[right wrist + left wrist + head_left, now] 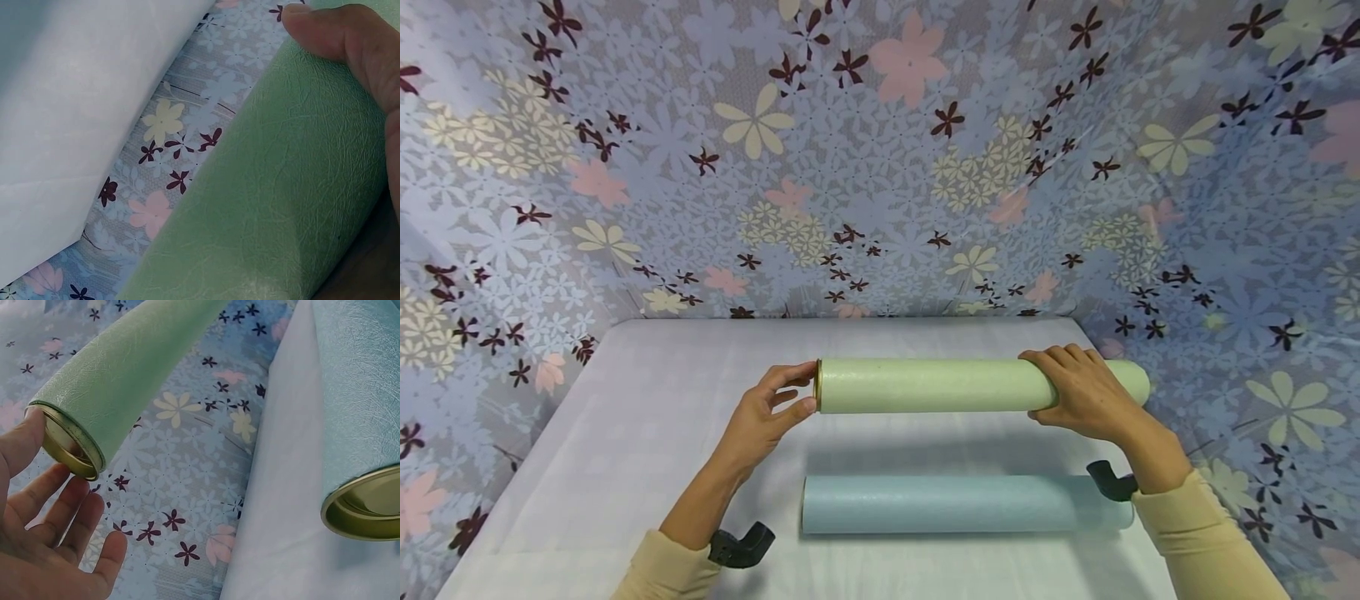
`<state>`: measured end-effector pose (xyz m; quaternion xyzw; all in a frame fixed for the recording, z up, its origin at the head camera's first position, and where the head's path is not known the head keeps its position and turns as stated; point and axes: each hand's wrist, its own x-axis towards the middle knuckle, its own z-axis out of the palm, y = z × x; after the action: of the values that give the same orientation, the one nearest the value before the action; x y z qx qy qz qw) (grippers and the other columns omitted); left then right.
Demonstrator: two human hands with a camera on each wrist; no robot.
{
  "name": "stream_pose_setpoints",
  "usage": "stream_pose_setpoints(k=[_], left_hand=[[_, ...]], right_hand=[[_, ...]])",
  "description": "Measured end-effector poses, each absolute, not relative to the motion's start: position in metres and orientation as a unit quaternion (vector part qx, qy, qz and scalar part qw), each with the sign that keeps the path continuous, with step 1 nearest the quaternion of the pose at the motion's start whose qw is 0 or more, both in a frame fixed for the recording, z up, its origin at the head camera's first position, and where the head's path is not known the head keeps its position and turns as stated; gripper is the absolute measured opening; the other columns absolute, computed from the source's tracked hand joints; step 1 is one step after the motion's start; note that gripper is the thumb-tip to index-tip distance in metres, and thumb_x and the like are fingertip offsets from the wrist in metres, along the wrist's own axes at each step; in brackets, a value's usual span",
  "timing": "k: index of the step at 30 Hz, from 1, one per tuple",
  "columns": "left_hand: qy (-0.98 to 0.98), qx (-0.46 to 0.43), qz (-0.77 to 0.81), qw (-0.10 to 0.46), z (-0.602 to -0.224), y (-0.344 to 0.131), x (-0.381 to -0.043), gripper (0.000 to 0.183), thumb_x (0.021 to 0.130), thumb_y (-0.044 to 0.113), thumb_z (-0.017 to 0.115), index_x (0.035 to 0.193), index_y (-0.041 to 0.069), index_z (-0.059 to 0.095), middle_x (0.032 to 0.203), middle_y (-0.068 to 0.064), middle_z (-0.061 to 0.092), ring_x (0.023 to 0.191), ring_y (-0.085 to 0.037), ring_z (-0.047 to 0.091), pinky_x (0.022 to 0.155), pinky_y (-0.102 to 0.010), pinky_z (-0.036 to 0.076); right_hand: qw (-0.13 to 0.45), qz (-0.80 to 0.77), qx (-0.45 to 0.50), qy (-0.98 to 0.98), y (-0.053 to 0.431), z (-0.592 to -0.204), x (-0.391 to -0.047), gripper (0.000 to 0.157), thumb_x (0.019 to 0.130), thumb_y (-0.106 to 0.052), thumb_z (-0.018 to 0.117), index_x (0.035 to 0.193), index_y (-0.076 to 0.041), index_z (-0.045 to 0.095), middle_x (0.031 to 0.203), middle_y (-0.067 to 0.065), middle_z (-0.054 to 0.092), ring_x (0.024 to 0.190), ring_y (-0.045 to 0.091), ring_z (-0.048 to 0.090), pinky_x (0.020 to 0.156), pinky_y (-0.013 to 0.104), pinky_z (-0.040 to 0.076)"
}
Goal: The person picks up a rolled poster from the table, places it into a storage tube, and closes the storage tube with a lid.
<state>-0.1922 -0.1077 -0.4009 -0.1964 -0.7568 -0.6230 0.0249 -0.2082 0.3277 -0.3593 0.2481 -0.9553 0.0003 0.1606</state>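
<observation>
A long pale-green tube [925,386] with a gold metal end rim [74,445] is held level above the white surface. My right hand [1078,392] grips it from above near its right end, thumb on the near side. At the left end, my left hand [771,414] holds the rim between thumb and fingertips; its little finger [112,556] stands apart from the tube. A light-blue tube [955,505] of similar size lies on the surface nearer to me, parallel to the green one. Its end also has a gold rim [369,531].
The white-covered table [647,433] lies beneath both tubes. Flower-patterned fabric [880,183] rises behind it and at both sides. A black wrist mount [741,546] sits on my left wrist and another black mount [1111,481] on my right, overlapping the blue tube in view.
</observation>
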Motion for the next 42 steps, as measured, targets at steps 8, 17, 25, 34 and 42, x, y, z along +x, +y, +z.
stream_pose_setpoints(k=[8,17,25,34,42], left_hand=[[-0.757,-0.199,-0.622,0.023,-0.405,-0.105,-0.194,0.046,0.089,0.02,0.065,0.133,0.021,0.051,0.133,-0.001,0.051,0.125,-0.022,0.046,0.107,-0.051,0.033],[-0.765,-0.194,-0.614,0.015,-0.407,-0.102,-0.195,0.048,0.09,0.024,0.064,0.135,0.022,0.048,0.135,-0.001,0.049,0.125,-0.023,0.045,0.108,-0.05,0.032],[-0.773,-0.204,-0.601,0.016,-0.406,-0.103,-0.195,0.047,0.091,0.025,0.062,0.136,0.023,0.047,0.137,-0.002,0.048,0.127,-0.026,0.044,0.108,-0.054,0.031],[-0.814,-0.214,-0.536,0.066,-0.403,-0.101,-0.199,0.049,0.089,0.022,0.065,0.135,0.016,0.049,0.132,-0.008,0.052,0.122,-0.027,0.043,0.103,-0.054,0.032],[-0.855,-0.223,-0.438,0.167,-0.385,-0.095,-0.197,0.048,0.088,0.017,0.066,0.134,0.017,0.051,0.13,-0.009,0.053,0.12,-0.028,0.044,0.099,-0.056,0.035]], right_hand=[[0.161,-0.002,0.247,-0.956,0.328,-0.358,-0.209,0.078,0.057,-0.035,0.087,0.125,-0.017,0.053,0.11,0.012,0.063,0.101,0.034,0.055,0.083,0.053,0.04],[0.154,-0.01,0.247,-0.957,0.327,-0.356,-0.207,0.078,0.058,-0.035,0.087,0.126,-0.016,0.053,0.111,0.012,0.062,0.101,0.035,0.055,0.083,0.053,0.04],[0.156,-0.014,0.247,-0.956,0.328,-0.357,-0.207,0.079,0.058,-0.037,0.087,0.126,-0.016,0.053,0.11,0.012,0.062,0.1,0.034,0.054,0.082,0.053,0.04],[0.168,-0.01,0.248,-0.954,0.33,-0.357,-0.208,0.078,0.057,-0.033,0.087,0.125,-0.015,0.053,0.108,0.013,0.062,0.099,0.035,0.055,0.083,0.054,0.039],[0.158,-0.012,0.239,-0.958,0.331,-0.361,-0.21,0.078,0.058,-0.036,0.086,0.125,-0.017,0.053,0.11,0.012,0.062,0.1,0.034,0.054,0.084,0.053,0.039]])
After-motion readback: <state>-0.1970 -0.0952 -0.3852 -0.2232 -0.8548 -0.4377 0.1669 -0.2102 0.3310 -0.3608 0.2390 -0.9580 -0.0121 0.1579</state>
